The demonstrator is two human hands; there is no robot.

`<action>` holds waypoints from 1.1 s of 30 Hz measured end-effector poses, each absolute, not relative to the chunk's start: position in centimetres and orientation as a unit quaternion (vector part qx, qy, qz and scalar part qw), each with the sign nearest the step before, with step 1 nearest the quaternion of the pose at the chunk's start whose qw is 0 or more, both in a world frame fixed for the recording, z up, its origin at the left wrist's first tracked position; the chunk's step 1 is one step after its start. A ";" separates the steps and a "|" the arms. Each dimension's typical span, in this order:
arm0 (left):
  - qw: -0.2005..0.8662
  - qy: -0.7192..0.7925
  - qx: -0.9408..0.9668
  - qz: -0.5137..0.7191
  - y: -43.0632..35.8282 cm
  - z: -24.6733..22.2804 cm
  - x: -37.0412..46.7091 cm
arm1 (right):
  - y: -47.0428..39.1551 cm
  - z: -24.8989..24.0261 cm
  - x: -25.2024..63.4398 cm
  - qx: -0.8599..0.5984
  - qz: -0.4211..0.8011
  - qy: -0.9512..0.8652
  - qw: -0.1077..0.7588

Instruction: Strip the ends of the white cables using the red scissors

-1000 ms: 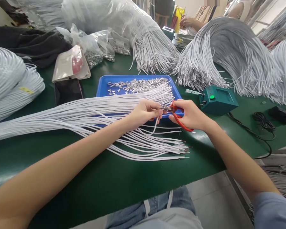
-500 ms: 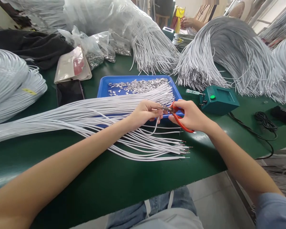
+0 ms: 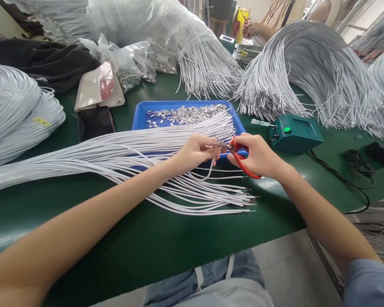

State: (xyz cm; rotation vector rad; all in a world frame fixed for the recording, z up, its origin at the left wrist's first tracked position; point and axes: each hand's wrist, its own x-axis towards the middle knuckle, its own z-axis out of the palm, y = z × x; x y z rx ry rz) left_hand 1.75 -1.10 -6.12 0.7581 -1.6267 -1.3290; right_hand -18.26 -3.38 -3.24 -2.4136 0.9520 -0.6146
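Note:
My left hand (image 3: pixel 196 152) is closed on the end of one white cable (image 3: pixel 210 169), which loops down below the fingers. In my right hand (image 3: pixel 259 154) are red-handled scissors (image 3: pixel 248 170), their blades touching the left fingertips at the cable's end. Exactly where the blades meet the cable is hidden by the fingers. Behind both hands lies a blue tray (image 3: pixel 135 119) holding small metal clips (image 3: pixel 192 114). A thick bundle of white cables (image 3: pixel 131 140) rests across the tray, and a looser group with bare wire ends (image 3: pixel 217 202) fans out on the table in front.
A green device with a green button (image 3: pixel 296 133) stands right of the tray, its black cord (image 3: pixel 336 177) trailing right. Large cable bundles (image 3: pixel 320 64) fill the back. A phone (image 3: pixel 96 123) and coiled cables (image 3: pixel 16 111) lie left. Another person's hand (image 3: pixel 255 30) shows far back.
Both hands and the scissors stay almost in the same place at the cable's end. The whole view has shifted slightly.

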 end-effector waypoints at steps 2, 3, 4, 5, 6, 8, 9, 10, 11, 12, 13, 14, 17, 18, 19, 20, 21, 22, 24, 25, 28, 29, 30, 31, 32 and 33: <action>0.434 -0.656 0.311 -0.533 -1.0 -6.1 1.8 | -3.2 -3.1 -18.2 -0.885 -0.216 0.351 0.217; 0.433 -0.656 0.315 -0.532 -1.0 -6.1 1.8 | -3.1 -3.1 -18.1 -0.886 -0.211 0.354 0.212; 0.432 -0.655 0.317 -0.532 -1.0 -6.1 1.8 | -3.0 -3.0 -18.1 -0.887 -0.207 0.356 0.210; 0.432 -0.653 0.318 -0.534 -1.0 -6.1 1.8 | -3.0 -2.9 -18.1 -0.886 -0.206 0.357 0.212; 0.434 -0.648 0.319 -0.538 -1.0 -6.1 1.9 | -3.0 -2.8 -18.2 -0.885 -0.205 0.360 0.214; 0.446 -0.620 0.320 -0.561 -1.0 -6.0 2.0 | -3.3 -2.7 -18.4 -0.881 -0.202 0.372 0.213; 0.455 -0.596 0.322 -0.578 -1.0 -5.9 2.1 | -3.5 -2.7 -18.5 -0.878 -0.201 0.384 0.204; 0.464 -0.570 0.323 -0.595 -1.1 -5.8 2.1 | -3.7 -2.7 -18.7 -0.873 -0.203 0.401 0.190; 0.473 -0.547 0.326 -0.610 -1.1 -5.7 2.1 | -4.0 -2.7 -18.8 -0.866 -0.209 0.420 0.175; 0.478 -0.529 0.330 -0.618 -1.1 -5.7 2.2 | -4.2 -2.7 -18.9 -0.856 -0.224 0.437 0.164; 0.481 -0.521 0.334 -0.621 -1.1 -5.6 2.2 | -4.3 -2.7 -18.9 -0.843 -0.249 0.448 0.163; 0.481 -0.521 0.338 -0.619 -1.1 -5.6 2.1 | -4.3 -2.7 -18.8 -0.828 -0.281 0.451 0.177; 0.467 -0.549 0.346 -0.601 -1.0 -5.7 2.0 | -3.8 -2.9 -18.2 -0.784 -0.375 0.409 0.277; 0.457 -0.562 0.347 -0.595 -1.0 -5.8 2.0 | -3.5 -2.9 -17.9 -0.773 -0.395 0.388 0.309; 0.444 -0.578 0.349 -0.589 -1.1 -5.8 2.0 | -3.1 -3.0 -17.7 -0.764 -0.410 0.371 0.332; 0.429 -0.595 0.348 -0.584 -1.1 -5.9 2.0 | -2.8 -3.1 -17.5 -0.757 -0.421 0.361 0.345; 0.414 -0.609 0.347 -0.580 -1.1 -5.9 2.0 | -2.5 -3.2 -17.3 -0.752 -0.429 0.357 0.351; 0.402 -0.621 0.345 -0.577 -1.1 -5.9 2.1 | -2.3 -3.3 -17.2 -0.748 -0.433 0.356 0.354; 0.386 -0.636 0.337 -0.576 -1.1 -5.9 2.1 | -2.0 -3.5 -17.1 -0.747 -0.431 0.354 0.362; 0.383 -0.640 0.333 -0.577 -1.1 -5.9 2.1 | -1.9 -3.5 -17.1 -0.748 -0.428 0.351 0.368; 0.378 -0.647 0.318 -0.581 -1.1 -5.8 2.1 | -1.7 -3.7 -17.0 -0.748 -0.424 0.338 0.383; 0.378 -0.647 0.314 -0.583 -1.1 -5.8 2.0 | -1.7 -3.8 -17.0 -0.748 -0.426 0.335 0.384; 0.378 -0.647 0.310 -0.586 -1.1 -5.8 2.0 | -1.6 -3.8 -17.0 -0.748 -0.427 0.333 0.384; 0.379 -0.644 0.307 -0.589 -1.1 -5.8 1.9 | -1.6 -3.9 -17.0 -0.749 -0.428 0.333 0.380; 0.380 -0.642 0.306 -0.591 -1.0 -5.8 1.9 | -1.5 -3.9 -16.9 -0.750 -0.430 0.336 0.375; 0.382 -0.640 0.306 -0.593 -1.0 -5.8 1.8 | -1.5 -4.0 -16.9 -0.750 -0.433 0.341 0.367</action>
